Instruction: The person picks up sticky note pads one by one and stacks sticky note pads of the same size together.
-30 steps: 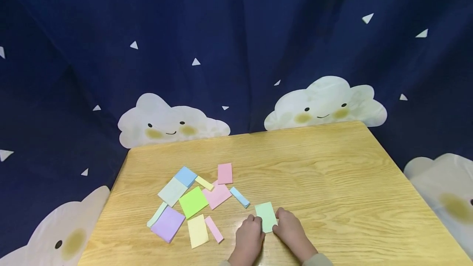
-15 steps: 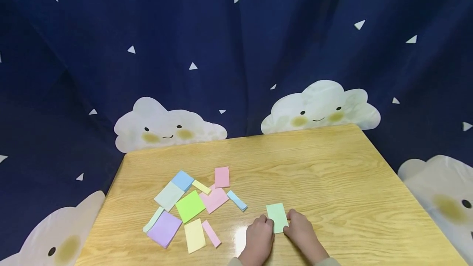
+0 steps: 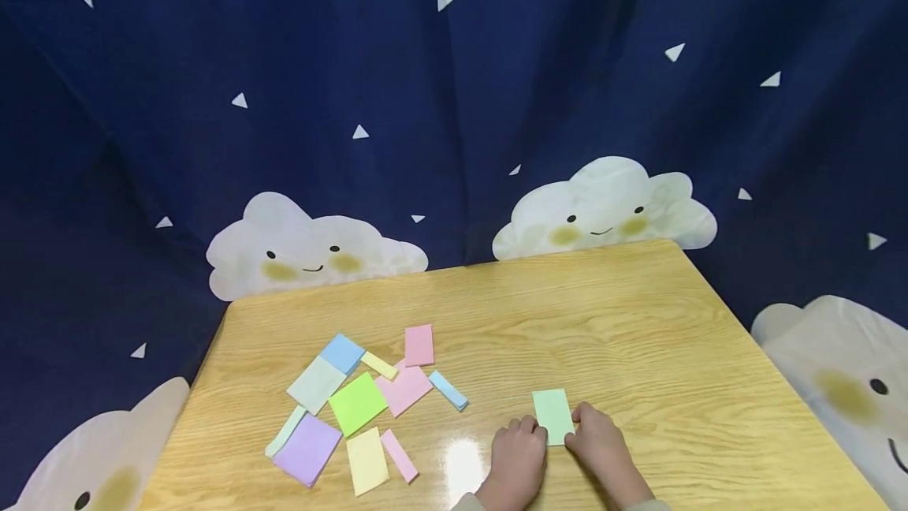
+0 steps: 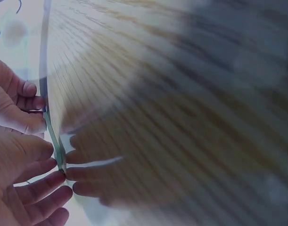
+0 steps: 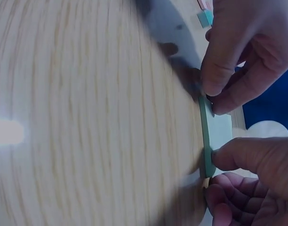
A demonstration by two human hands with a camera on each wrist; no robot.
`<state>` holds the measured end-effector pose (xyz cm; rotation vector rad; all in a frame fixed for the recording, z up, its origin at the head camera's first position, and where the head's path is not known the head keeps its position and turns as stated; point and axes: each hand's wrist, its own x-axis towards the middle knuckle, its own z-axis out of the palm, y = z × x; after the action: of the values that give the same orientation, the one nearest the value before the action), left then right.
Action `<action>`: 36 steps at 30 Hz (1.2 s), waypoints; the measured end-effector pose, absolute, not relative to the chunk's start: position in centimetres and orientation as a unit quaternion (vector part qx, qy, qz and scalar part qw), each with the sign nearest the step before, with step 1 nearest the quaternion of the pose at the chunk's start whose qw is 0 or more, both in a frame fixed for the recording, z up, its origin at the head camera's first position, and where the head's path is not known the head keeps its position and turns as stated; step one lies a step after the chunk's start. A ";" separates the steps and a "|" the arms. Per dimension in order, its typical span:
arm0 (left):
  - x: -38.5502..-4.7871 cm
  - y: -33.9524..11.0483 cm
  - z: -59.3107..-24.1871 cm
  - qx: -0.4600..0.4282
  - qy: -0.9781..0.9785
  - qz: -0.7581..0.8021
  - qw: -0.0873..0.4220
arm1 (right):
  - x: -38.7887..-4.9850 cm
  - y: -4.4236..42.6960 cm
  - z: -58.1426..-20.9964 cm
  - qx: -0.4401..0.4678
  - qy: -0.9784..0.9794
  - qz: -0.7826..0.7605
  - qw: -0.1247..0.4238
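A light green pad of paper [image 3: 553, 418] lies flat near the table's front edge, between the two hands. The left hand [image 3: 517, 460] grips its left side with curled fingers; in the right wrist view, that hand's thumb and a finger [image 5: 247, 56] are at one end of the pad [image 5: 221, 132]. On the pad's right side is the right hand [image 3: 603, 448], its thumb at the near corner and a finger further up the edge. In the left wrist view the pad's thin green edge [image 4: 53, 139] shows between the left hand [image 4: 26, 179] and the right hand [image 4: 14, 101].
Left on the wooden table [image 3: 567, 306] lie several paper pads and strips: purple [image 3: 308, 449], lime green [image 3: 358, 404], yellow [image 3: 368, 461], pink [image 3: 404, 389] and blue [image 3: 342, 354]. A blue strip [image 3: 448, 390] is nearest the hands. A dark blue cloud-patterned curtain [image 3: 319, 46] hangs behind.
Both hands have moved right across the table with the green pad between them, farther from the other papers. The pad has turned slightly. The head view has shifted a little too.
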<state>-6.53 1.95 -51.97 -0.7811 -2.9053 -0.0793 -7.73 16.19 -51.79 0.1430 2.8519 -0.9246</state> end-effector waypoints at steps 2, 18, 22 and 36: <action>-6.5 2.3 -52.0 -0.269 -0.961 -0.022 0.067 | -7.7 16.6 -51.5 0.053 0.947 -0.308 0.077; -6.5 5.2 -51.9 -0.325 -0.945 0.019 0.015 | -7.4 19.8 -51.2 0.086 0.940 -0.321 0.079; -6.5 5.5 -51.9 -0.337 -0.941 0.019 0.000 | -7.4 20.3 -51.2 0.092 0.936 -0.327 0.087; -6.8 2.9 -51.6 -0.299 -0.950 -0.043 0.077 | -7.4 20.3 -50.8 0.089 0.941 -0.315 0.088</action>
<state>-6.84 2.90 -51.59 -0.8950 -2.8467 -0.1284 -7.37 20.30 -50.80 0.2651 2.8002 -0.9375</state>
